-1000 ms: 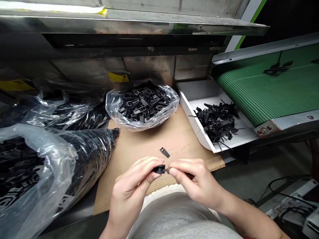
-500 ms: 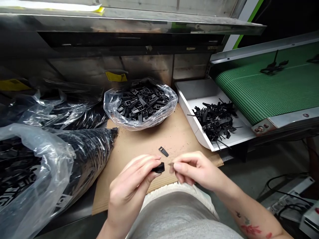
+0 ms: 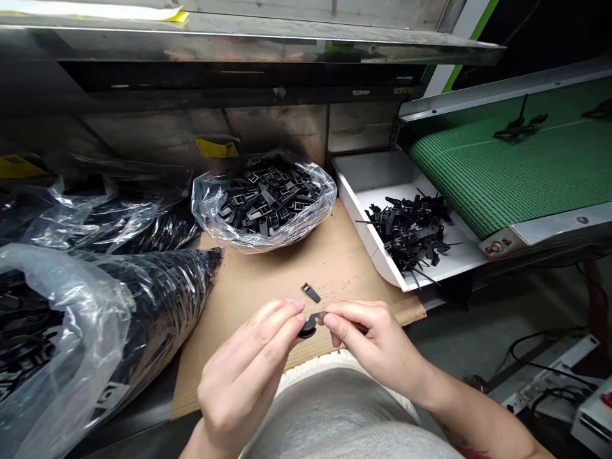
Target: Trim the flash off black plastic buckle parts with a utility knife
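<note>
Above the cardboard point(image 3: 268, 274), the left hand point(image 3: 246, 366) clamps a round black part point(image 3: 308, 328) in its fingers; the right hand point(image 3: 377, 338) pinches a thin blade-like tool point(image 3: 320, 315); light strokes, clear of fingertips, seem best.

The thin tool point(image 3: 320, 315) in the right hand point(image 3: 373, 335), held apart from the black part point(image 3: 308, 327) half a second earlier, has been returned to its upper edge. The part has been turned in the left hand point(image 3: 251, 363), and its rounded rim has been exposed.
</note>
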`<state>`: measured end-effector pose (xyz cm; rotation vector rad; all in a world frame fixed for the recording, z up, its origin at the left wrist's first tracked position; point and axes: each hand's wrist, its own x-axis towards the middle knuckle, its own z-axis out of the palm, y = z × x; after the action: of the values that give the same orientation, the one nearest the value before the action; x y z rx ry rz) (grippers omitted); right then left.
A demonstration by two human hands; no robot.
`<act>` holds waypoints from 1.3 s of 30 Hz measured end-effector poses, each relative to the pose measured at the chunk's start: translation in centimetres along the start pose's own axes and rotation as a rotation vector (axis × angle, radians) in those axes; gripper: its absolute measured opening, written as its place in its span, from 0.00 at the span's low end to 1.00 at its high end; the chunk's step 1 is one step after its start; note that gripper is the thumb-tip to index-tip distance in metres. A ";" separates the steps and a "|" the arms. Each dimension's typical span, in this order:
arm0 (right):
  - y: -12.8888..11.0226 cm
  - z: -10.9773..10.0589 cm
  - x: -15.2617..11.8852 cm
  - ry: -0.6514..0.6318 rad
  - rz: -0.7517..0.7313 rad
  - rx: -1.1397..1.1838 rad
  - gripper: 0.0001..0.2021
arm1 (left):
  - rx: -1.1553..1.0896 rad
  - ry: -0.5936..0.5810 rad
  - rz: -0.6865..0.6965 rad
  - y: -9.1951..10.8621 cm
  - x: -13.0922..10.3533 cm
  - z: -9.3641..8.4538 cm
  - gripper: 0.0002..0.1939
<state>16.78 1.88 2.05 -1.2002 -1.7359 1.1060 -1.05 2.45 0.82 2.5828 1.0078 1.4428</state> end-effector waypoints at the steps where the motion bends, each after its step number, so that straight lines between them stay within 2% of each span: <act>1: 0.0 0.0 0.0 0.002 -0.001 0.002 0.12 | 0.004 0.000 -0.002 0.0 0.0 0.0 0.20; 5: 0.0 0.1 0.2 0.016 -0.010 0.010 0.12 | 0.006 -0.007 -0.020 -0.1 -0.2 -0.1 0.21; 10: -0.1 0.1 0.4 -0.030 0.007 0.046 0.12 | -0.004 -0.033 -0.021 -0.3 -0.4 -0.2 0.20; 17: 0.3 -1.6 1.7 -0.324 0.172 0.283 0.11 | -0.120 -0.102 -0.056 -0.5 -0.2 -0.4 0.18; 20: 1.1 -1.9 2.2 -0.443 0.268 0.458 0.10 | -0.152 -0.107 -0.100 -0.4 -0.3 -0.3 0.17; 23: 1.6 -1.9 2.4 -0.580 0.329 0.649 0.11 | -0.159 -0.119 -0.221 -0.1 -0.4 -0.1 0.15; 26: 1.8 -1.7 2.2 -0.704 0.335 0.738 0.11 | -0.170 -0.113 -0.427 0.1 -0.4 0.1 0.12; 28: 1.8 -1.6 1.8 -0.620 0.304 0.724 0.11 | -0.234 -0.114 -0.602 0.3 -0.4 0.1 0.09; 31: 1.7 -1.1 0.8 -0.251 0.203 0.547 0.08 | -0.428 -0.133 -0.914 0.4 -0.3 0.1 0.07; 33: 1.6 -0.6 0.0 -0.019 0.079 0.311 0.09 | -0.583 -0.136 -1.093 0.6 -0.2 0.2 0.08; 34: 1.6 -0.3 -0.5 0.058 -0.002 0.186 0.09 | -0.647 -0.132 -1.159 0.7 -0.1 0.2 0.08; 37: 1.4 0.7 -1.5 0.167 -0.214 -0.090 0.12 | -0.722 -0.090 -1.259 1.2 0.7 0.4 0.09; 39: 1.3 1.3 -1.9 0.215 -0.270 -0.179 0.14 | -0.698 -0.060 -1.271 1.6 1.3 0.6 0.09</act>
<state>16.59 0.01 0.20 -1.1049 -1.7921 0.6497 0.72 2.08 1.93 1.0447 1.3606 0.9977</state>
